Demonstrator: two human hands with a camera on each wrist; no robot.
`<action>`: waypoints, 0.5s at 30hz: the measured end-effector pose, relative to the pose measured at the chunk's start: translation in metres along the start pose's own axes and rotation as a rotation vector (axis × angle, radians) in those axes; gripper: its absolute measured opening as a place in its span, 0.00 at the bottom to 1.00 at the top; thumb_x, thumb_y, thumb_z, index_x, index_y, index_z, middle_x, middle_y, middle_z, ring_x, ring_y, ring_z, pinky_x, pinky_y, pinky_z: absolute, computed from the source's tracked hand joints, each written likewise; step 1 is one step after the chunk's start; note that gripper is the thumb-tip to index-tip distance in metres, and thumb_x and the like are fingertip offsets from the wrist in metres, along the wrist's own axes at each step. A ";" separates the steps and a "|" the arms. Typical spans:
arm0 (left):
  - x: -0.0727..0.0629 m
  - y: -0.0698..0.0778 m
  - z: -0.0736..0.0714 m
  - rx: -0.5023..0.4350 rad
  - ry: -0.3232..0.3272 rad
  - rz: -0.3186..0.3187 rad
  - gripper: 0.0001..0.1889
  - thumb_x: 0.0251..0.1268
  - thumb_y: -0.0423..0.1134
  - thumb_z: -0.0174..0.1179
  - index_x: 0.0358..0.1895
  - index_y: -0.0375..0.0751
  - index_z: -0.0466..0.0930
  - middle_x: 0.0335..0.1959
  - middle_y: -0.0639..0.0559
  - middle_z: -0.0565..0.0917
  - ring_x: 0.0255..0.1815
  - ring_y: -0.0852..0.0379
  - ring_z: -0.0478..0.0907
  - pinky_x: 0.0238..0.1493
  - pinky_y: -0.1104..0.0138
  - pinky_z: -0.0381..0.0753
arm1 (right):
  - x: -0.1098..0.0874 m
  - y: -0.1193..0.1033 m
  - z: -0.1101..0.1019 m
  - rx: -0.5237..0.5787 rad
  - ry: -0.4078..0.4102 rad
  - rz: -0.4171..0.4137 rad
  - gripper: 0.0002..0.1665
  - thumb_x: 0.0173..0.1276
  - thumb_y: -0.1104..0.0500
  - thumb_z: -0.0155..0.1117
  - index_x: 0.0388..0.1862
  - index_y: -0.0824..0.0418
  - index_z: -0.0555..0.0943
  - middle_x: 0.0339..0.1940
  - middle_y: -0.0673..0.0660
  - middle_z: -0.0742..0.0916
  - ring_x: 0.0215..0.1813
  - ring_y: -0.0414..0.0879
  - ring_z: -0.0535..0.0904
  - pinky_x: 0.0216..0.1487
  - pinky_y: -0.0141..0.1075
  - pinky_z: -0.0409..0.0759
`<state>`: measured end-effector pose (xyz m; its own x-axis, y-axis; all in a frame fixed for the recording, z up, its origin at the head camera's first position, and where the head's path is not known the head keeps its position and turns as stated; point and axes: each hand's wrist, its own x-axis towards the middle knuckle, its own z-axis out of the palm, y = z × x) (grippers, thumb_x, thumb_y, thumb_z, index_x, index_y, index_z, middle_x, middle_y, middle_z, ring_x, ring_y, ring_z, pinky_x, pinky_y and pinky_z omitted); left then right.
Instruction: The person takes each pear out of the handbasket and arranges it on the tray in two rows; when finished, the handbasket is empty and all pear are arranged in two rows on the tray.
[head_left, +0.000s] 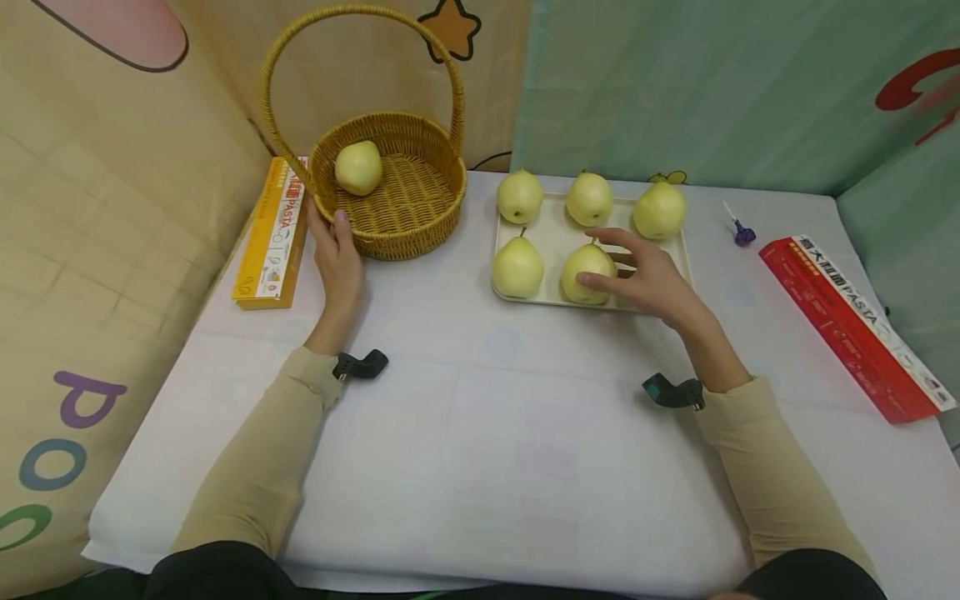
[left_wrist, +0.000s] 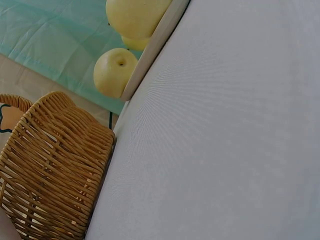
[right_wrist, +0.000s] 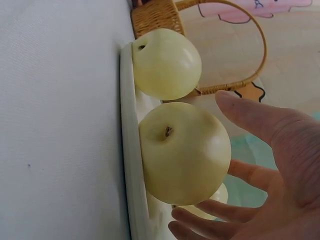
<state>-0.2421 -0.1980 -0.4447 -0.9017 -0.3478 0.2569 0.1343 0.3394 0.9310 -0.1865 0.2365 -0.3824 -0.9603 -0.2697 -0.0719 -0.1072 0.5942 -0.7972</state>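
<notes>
A woven basket [head_left: 408,229] with a tall arched handle stands at the back left, one pale yellow-green pear [head_left: 358,167] inside it. My left hand [head_left: 337,267] rests against the basket's near left side, fingers fairly straight; in the left wrist view only a sliver of it shows. On a cream rectangular tray [head_left: 551,250] sit several more pears. My right hand [head_left: 648,275] spreads around the front middle pear [head_left: 588,273]. From the right wrist view, the thumb stands apart from that pear [right_wrist: 185,152], with the other fingers beside and behind it.
A yellow pasta box [head_left: 270,233] lies just left of the basket. Toward the right edge lies a red pasta box [head_left: 855,329], with a small purple-wrapped lollipop [head_left: 742,234] near it. Curtains [head_left: 675,92] hang behind the white-covered table [head_left: 480,450].
</notes>
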 end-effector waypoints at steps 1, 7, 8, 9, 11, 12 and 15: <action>0.000 0.000 0.000 0.003 0.001 -0.001 0.37 0.87 0.58 0.37 0.88 0.47 0.39 0.88 0.54 0.52 0.84 0.66 0.51 0.80 0.77 0.49 | -0.001 0.000 -0.001 0.005 0.008 0.000 0.45 0.69 0.47 0.77 0.81 0.55 0.70 0.82 0.56 0.71 0.80 0.63 0.68 0.78 0.60 0.67; -0.001 0.001 0.001 0.013 0.006 -0.005 0.37 0.87 0.58 0.38 0.88 0.47 0.39 0.88 0.52 0.53 0.84 0.66 0.53 0.80 0.76 0.50 | -0.005 -0.002 -0.009 0.001 0.065 0.031 0.48 0.68 0.41 0.76 0.82 0.52 0.68 0.83 0.54 0.70 0.81 0.61 0.66 0.79 0.60 0.65; -0.001 0.001 0.001 0.012 0.005 -0.006 0.38 0.87 0.58 0.38 0.88 0.46 0.39 0.88 0.53 0.53 0.83 0.67 0.53 0.80 0.76 0.50 | -0.005 -0.003 -0.009 -0.005 0.078 0.036 0.48 0.68 0.40 0.76 0.82 0.51 0.68 0.82 0.54 0.71 0.81 0.61 0.66 0.79 0.61 0.65; -0.001 0.001 0.001 0.012 0.005 -0.007 0.38 0.87 0.58 0.38 0.88 0.46 0.39 0.88 0.53 0.52 0.83 0.67 0.52 0.80 0.76 0.50 | -0.005 -0.003 -0.009 -0.010 0.091 0.038 0.49 0.68 0.39 0.76 0.82 0.51 0.68 0.82 0.54 0.71 0.82 0.60 0.66 0.79 0.60 0.66; -0.001 0.001 0.001 0.011 0.004 -0.010 0.38 0.87 0.58 0.38 0.88 0.46 0.39 0.88 0.53 0.52 0.83 0.67 0.52 0.80 0.76 0.50 | -0.004 -0.005 -0.008 -0.015 0.119 0.035 0.49 0.67 0.38 0.76 0.82 0.50 0.68 0.83 0.53 0.70 0.82 0.58 0.65 0.79 0.60 0.66; -0.002 0.001 0.001 0.011 0.004 -0.012 0.38 0.87 0.58 0.38 0.88 0.46 0.39 0.88 0.53 0.52 0.84 0.66 0.52 0.80 0.76 0.50 | -0.004 -0.006 -0.008 -0.016 0.134 0.027 0.49 0.67 0.39 0.76 0.82 0.50 0.68 0.83 0.53 0.70 0.82 0.58 0.65 0.79 0.59 0.66; -0.002 0.002 0.001 0.008 0.003 -0.012 0.37 0.87 0.58 0.38 0.88 0.47 0.39 0.88 0.53 0.52 0.84 0.66 0.52 0.80 0.76 0.50 | -0.004 -0.007 -0.006 -0.002 0.183 -0.010 0.48 0.67 0.41 0.76 0.81 0.51 0.69 0.83 0.52 0.69 0.83 0.56 0.64 0.79 0.58 0.66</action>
<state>-0.2407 -0.1959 -0.4436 -0.9018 -0.3549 0.2466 0.1202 0.3420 0.9320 -0.1837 0.2378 -0.3729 -0.9899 -0.1334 0.0470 -0.1178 0.5938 -0.7960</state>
